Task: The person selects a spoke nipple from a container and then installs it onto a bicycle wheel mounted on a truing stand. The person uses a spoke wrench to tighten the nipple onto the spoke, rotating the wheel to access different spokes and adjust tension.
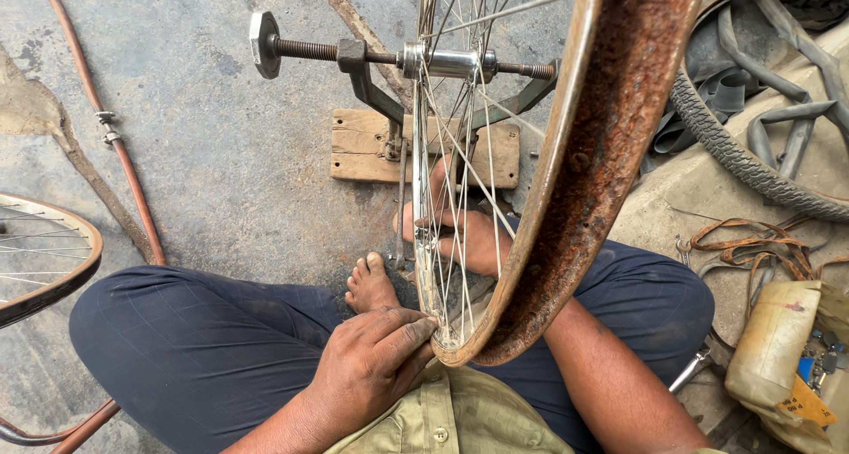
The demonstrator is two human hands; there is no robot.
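Against the near edge of a rusty brown steel bicycle wheel rim (575, 206), the left hand (376, 361) presses with fingers laid together and the fingertips touching the rim's lowest point, just where the thin silver spokes (451, 180) meet it; the hand is flat on the metal, not clenched and not wrapped around anything. The right hand cannot be seen: the right forearm (610, 379) runs up behind the rim and its hand is hidden by the rusted band, so whether it grips or rests cannot be told.

Beyond the left hand's fingertips the wheel stands upright, its shiny metal hub (451, 63) carried on a dark threaded axle rod (305, 49) in a forked iron truing stand (371, 87) fixed to a small pale wooden block (358, 144). The person's bare feet (371, 282) sit just past the left hand, one beside the spokes and the other behind them.

To the left of the left hand lies another spoked rim (49, 259); to the right of the right forearm lie a black rubber tyre (734, 153) and a yellowish plastic container (778, 348).

The risks, as I judge them: flaking rust along the rim could scrape the fingertips, and toes so close to the spokes could be caught if the wheel turns.
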